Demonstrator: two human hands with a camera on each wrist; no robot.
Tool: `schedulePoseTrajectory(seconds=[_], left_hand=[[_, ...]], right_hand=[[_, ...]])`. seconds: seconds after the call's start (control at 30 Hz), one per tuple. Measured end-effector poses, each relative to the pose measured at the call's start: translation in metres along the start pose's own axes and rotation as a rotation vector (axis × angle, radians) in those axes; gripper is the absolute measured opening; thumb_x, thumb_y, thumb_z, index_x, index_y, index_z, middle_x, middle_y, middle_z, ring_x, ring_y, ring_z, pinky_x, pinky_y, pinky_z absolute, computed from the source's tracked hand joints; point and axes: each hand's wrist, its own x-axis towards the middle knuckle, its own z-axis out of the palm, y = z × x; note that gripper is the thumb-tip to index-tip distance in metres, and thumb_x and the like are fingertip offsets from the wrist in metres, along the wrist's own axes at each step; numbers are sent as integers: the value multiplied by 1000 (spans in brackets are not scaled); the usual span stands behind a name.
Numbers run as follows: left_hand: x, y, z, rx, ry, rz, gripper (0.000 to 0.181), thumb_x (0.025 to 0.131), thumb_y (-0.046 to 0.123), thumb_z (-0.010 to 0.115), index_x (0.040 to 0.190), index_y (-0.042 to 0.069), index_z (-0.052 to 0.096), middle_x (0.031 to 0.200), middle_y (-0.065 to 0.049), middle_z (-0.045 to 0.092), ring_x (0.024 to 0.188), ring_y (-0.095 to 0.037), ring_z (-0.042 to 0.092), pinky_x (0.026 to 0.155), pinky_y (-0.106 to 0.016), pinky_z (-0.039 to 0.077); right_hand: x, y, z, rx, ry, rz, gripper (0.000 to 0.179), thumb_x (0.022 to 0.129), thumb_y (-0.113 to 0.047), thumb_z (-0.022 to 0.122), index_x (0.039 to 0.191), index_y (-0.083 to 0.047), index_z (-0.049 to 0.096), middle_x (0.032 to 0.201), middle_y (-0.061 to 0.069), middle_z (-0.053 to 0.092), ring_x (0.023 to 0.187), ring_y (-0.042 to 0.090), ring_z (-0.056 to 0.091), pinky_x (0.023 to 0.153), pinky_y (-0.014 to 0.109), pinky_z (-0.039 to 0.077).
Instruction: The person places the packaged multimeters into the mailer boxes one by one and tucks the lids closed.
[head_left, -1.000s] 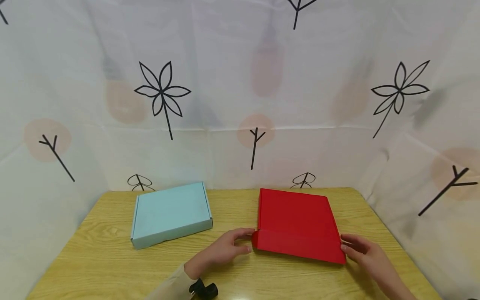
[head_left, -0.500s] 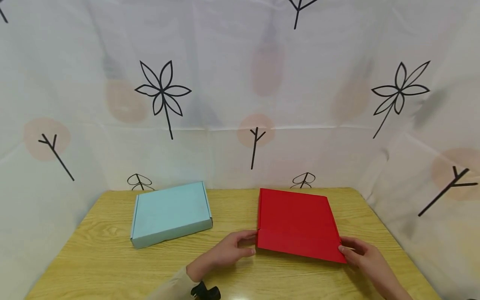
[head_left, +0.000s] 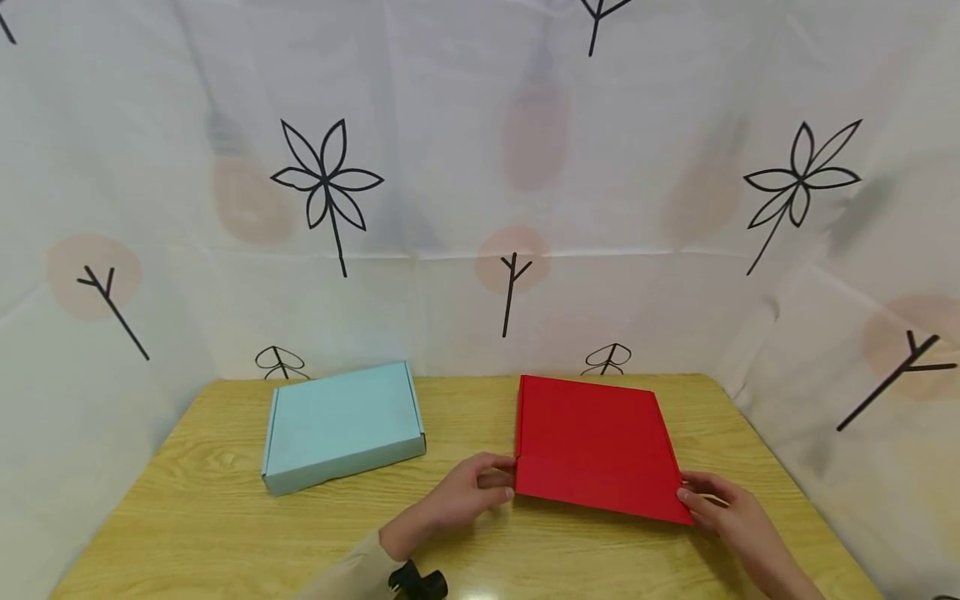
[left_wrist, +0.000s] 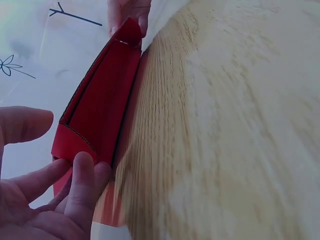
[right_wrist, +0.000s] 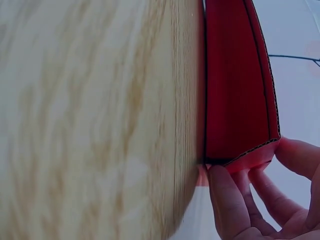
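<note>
A flat red cardboard box (head_left: pixel 596 442) lies on the right half of the table. Its lid's front panel slants forward, and the front edge stands off the table. At the panel's left end my left hand (head_left: pixel 468 492) touches the small side flap (left_wrist: pixel 75 142) with its fingertips, the flap being folded inward. In the left wrist view, the left thumb (left_wrist: pixel 25 124) is apart from the box. My right hand (head_left: pixel 723 504) pinches the panel's right end, its thumb at the corner and its fingers against the side flap (right_wrist: pixel 255 156).
A closed light blue cardboard box (head_left: pixel 341 425) lies at the left on the wooden table (head_left: pixel 225 533). Behind and beside the table hangs a pale cloth (head_left: pixel 420 208) with plant drawings. A black device (head_left: pixel 416 582) sits at the left wrist.
The left side flap, which stuck out beyond the panel, is now folded in, and the left hand has shifted slightly right. My right thumb has moved a little onto the corner.
</note>
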Motion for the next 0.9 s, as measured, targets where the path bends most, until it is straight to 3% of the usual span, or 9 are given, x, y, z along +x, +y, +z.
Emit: schedulePoseTrajectory(seconds=[0.27, 0.53, 0.63, 0.77, 0.9], left_hand=[[6, -1, 3, 37, 63, -30, 34, 97, 12, 65, 129, 1, 57, 125, -8, 61, 118, -27, 61, 88, -36, 54], [15, -4, 2, 103, 118, -30, 27, 94, 16, 71, 117, 8, 59, 112, -1, 62, 102, -19, 62, 77, -31, 52], [19, -1, -2, 181, 130, -8, 30, 93, 19, 71, 118, 9, 58, 113, 0, 60, 104, -19, 60, 82, -32, 52], [25, 4, -8, 309, 145, 42, 39, 93, 23, 70, 128, 10, 57, 126, -3, 55, 117, -25, 56, 97, -41, 47], [30, 7, -11, 378, 115, 78, 42, 94, 24, 69, 134, 17, 57, 138, -3, 49, 126, -27, 52, 104, -49, 42]], right_hand=[[2, -1, -1, 11, -1, 8, 67, 97, -32, 66, 144, 10, 42, 125, 15, 57, 95, 10, 63, 82, 27, 56], [1, -2, 2, 35, -2, 13, 65, 99, -28, 65, 143, 12, 40, 124, 14, 56, 93, 9, 63, 82, 27, 56], [1, -2, 3, 50, -2, 5, 64, 98, -27, 65, 143, 11, 41, 123, 14, 57, 93, 9, 64, 83, 28, 56], [1, -1, 4, 50, -1, -8, 62, 99, -26, 65, 143, 12, 41, 123, 14, 57, 93, 9, 64, 83, 28, 56], [2, 1, 4, 40, 3, -12, 61, 99, -25, 65, 142, 12, 42, 122, 13, 58, 93, 8, 64, 83, 28, 56]])
